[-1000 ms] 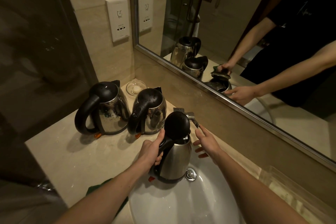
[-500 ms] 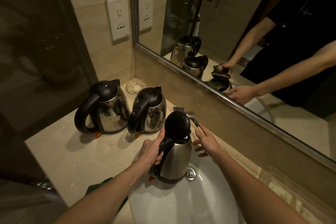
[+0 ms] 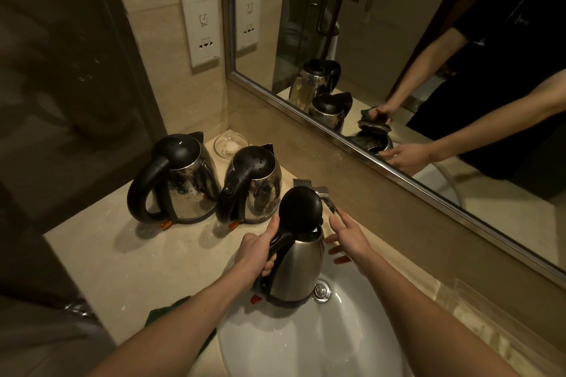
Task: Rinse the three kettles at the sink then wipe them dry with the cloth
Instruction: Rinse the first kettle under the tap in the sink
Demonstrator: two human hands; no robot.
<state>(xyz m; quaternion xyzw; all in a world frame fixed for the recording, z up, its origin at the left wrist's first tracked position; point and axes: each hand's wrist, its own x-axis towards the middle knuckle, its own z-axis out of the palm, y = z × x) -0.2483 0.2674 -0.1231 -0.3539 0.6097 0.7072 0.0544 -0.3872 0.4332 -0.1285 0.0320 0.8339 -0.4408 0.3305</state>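
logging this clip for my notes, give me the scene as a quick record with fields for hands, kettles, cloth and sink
held kettle: over the sink, lid raised
left hand: grips the held kettle's handle
right hand: open, fingers spread beside the kettle's rim, below the tap; contact unclear
corner kettle: on the counter, lid shut, droplets
middle kettle: beside it, lid shut, droplets
cloth: green, on the counter, partly under the left forearm
water: cannot tell if running
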